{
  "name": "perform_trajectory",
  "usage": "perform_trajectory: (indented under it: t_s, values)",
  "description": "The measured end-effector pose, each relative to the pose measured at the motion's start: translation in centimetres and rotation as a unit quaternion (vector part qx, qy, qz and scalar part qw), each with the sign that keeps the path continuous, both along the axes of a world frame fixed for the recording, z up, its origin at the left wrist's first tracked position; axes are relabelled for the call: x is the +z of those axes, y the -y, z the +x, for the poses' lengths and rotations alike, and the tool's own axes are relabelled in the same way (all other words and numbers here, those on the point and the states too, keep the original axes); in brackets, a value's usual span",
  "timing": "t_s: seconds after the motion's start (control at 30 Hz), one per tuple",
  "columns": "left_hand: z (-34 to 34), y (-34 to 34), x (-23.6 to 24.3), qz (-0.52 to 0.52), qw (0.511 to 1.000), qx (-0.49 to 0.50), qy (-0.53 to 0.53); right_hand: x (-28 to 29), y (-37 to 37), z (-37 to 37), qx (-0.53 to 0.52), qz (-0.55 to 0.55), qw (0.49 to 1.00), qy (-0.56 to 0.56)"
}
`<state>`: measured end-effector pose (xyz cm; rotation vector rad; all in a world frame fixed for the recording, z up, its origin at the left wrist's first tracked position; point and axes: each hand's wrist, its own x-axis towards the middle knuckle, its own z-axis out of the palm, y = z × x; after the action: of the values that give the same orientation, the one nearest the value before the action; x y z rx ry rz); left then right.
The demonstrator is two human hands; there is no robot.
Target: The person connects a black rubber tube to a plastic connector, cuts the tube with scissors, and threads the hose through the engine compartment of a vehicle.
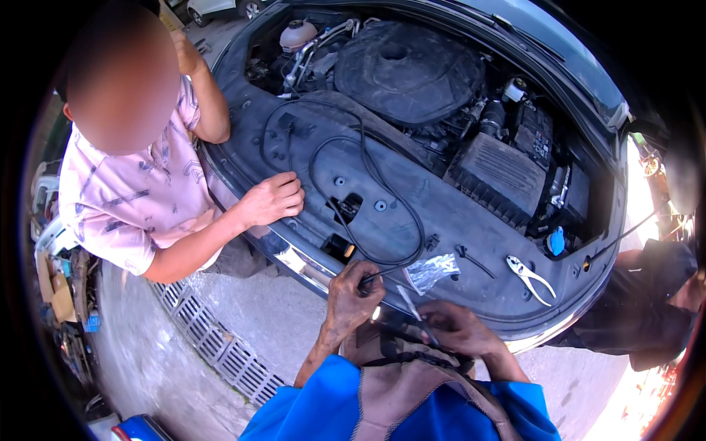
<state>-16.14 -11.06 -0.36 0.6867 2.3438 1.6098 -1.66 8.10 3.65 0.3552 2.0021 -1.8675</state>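
A long black cable (421, 228) lies in loops over the black plastic cover at the front of a car's engine bay. My left hand (353, 295) is closed around its near end at the front edge of the car. Just to the right, my right hand (462, 331) grips a thin tool (408, 303) with a silvery, flat-looking upper part and a dark lower part; its exact kind is unclear. The tool points up toward the cable, and I cannot tell whether they touch. A crumpled clear plastic bag (432, 273) lies on the cover just beyond my hands.
Pliers (531, 279) with pale handles rest on the cover at right, near a short black rod (476, 262). Another person (140, 198) stands at left, one hand (276, 198) on the cover. Beyond are the engine cover (412, 70) and a blue cap (556, 241). A floor grate (220, 345) lies below.
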Motion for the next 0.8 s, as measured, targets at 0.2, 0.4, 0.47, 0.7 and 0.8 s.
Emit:
perform_trajectory:
  t_s: [0.2, 0.4, 0.47, 0.7, 0.8]
  values:
    - [0.2, -0.3, 1.1, 0.005, 1.0, 0.018, 0.011, -3.0, 3.0, -0.7, -0.064, 0.011, 0.997, -0.046]
    - [0.4, -1.0, 1.4, 0.001, 1.0, 0.012, 0.027, -3.3, 2.8, -1.4, -0.048, 0.034, 0.99, -0.125]
    - [0.4, -1.3, 1.6, 0.0, 0.999, -0.003, 0.032, -2.7, 2.3, -1.9, -0.029, 0.026, 0.994, -0.097]
    - [-0.1, -1.4, 2.2, 0.024, 0.999, -0.026, 0.026, -1.0, 1.8, -3.4, -0.022, -0.011, 0.999, -0.029]
    - [-0.5, -1.3, 2.1, 0.024, 0.999, -0.033, 0.025, -0.3, 1.7, -3.9, -0.029, -0.012, 0.999, -0.02]
